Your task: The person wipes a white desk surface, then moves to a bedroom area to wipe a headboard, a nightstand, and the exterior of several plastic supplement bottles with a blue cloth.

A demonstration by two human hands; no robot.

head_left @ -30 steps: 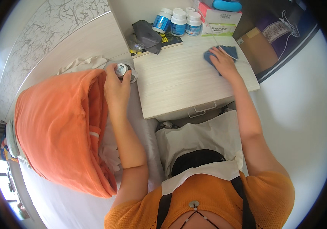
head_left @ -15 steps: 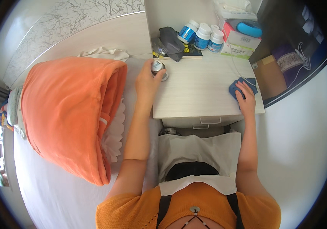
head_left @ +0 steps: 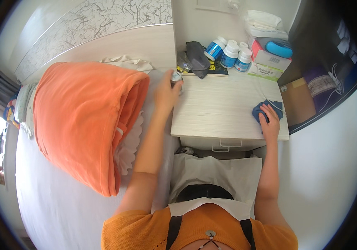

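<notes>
My left hand (head_left: 166, 93) grips a small silvery jar (head_left: 176, 76) at the left edge of the pale wooden bedside table (head_left: 222, 114). My right hand (head_left: 269, 122) lies flat on a blue cloth (head_left: 261, 109) near the table's right front corner, pressing it to the top. At the back of the table stand three blue-and-white bottles (head_left: 230, 53) beside a dark grey pouch (head_left: 196, 58) that lies on a dark book (head_left: 217, 70).
A large orange pillow (head_left: 82, 121) lies on the white bed (head_left: 53, 208) to my left. A white box with a blue item on top (head_left: 270, 58) stands at the table's back right. A drawer handle (head_left: 226, 145) shows below the table's front edge.
The view has shifted, so the table sits more central. My left hand still holds the jar at the table's left edge. My right hand with the cloth has come toward the right front corner.
</notes>
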